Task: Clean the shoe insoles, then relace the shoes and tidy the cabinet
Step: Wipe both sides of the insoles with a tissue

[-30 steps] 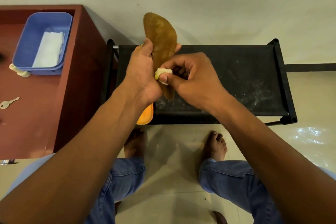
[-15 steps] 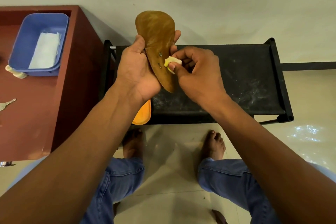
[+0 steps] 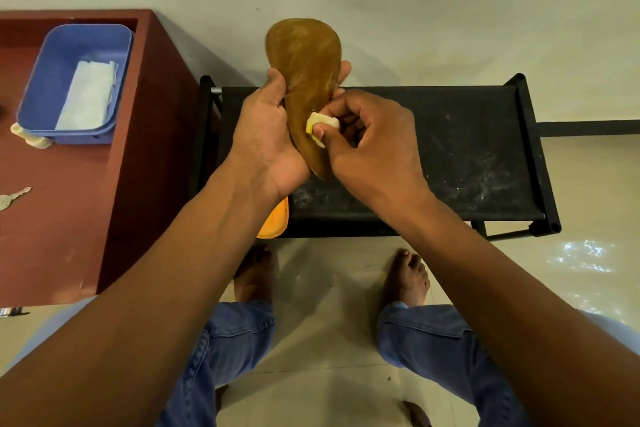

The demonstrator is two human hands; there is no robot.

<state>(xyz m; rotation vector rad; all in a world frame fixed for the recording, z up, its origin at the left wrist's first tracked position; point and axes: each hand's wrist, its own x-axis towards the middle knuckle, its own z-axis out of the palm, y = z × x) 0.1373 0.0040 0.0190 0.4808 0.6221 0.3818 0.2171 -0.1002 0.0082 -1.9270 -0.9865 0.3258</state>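
On the red-brown desk at the far left lie a key and a blue plastic tub holding a folded white cloth. To the right, over the black shoe rack, the left hand holds a brown insole upright, thumb and fingers curled round its edges. An orange insole peeks from under that wrist. The right hand pinches a small yellow-white wipe between thumb and fingertips, pressed against the brown insole's narrow lower half.
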